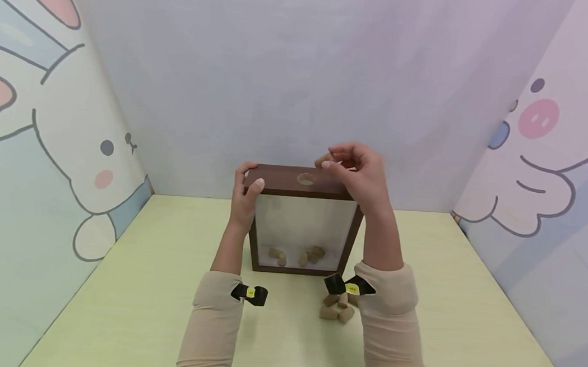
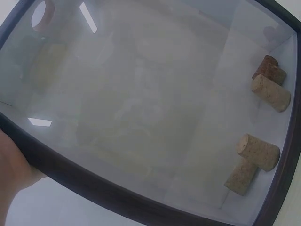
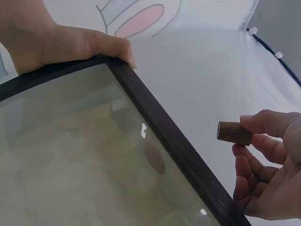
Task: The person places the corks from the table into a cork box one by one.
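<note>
A dark-framed box [image 1: 279, 178] with a clear front stands upright on the table, a round hole [image 1: 305, 179] in its top. My left hand [image 1: 244, 200] grips the box's upper left corner, thumb on the front edge. Between thumb and fingers, my right hand [image 1: 367, 179] pinches a cork [image 3: 234, 133] just above the top, right of the hole. Inside, several corks [image 2: 270, 93] lie along the bottom, in two groups; another cork [image 2: 258, 151] rests across one beneath it in the left wrist view.
Several loose corks [image 1: 329, 312] lie on the pale table [image 1: 166, 288] in front of the box, partly hidden by the right sleeve [image 1: 391, 290]. Walls with cartoon animals [image 1: 537, 120] stand on both sides, and a plain backdrop [image 1: 280, 81] hangs behind.
</note>
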The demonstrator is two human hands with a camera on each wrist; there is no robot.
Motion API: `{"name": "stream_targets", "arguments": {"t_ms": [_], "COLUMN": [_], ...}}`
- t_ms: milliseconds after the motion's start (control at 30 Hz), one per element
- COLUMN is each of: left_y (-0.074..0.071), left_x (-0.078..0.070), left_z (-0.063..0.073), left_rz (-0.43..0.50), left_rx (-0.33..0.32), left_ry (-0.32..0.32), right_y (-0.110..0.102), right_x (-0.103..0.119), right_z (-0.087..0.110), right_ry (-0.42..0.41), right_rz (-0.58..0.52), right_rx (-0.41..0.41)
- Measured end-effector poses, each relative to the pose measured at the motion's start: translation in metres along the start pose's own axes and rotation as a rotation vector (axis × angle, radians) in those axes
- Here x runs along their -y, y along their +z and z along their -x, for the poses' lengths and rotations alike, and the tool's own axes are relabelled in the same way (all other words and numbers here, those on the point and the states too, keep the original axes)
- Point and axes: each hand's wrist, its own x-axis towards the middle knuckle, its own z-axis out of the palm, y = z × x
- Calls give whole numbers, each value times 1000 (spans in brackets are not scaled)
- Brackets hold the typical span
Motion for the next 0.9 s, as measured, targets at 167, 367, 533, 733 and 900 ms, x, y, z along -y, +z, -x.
{"name": "stream_targets", "arguments": {"t_ms": [167,367,533,733,900], "left_y": [2,8,7,4,2], "left_x": [-5,-20,-11,3,3], "left_z": [0,4,3,1,0], "left_rz": [11,9,34,36,23], "left_rx": [7,18,18,10,-2], "left_ry": [-17,-13,-21,-4,7], "right_y": [13,22,22,15,4], "right_x": [-2,-4,-3,2,9], "right_z": [-12,-23,-30,-20,4], "right_ry": [109,312,406,375,284], "right_rz": [-5,112,218,227,211], "right_rx": [95,199,268,287,234]}}
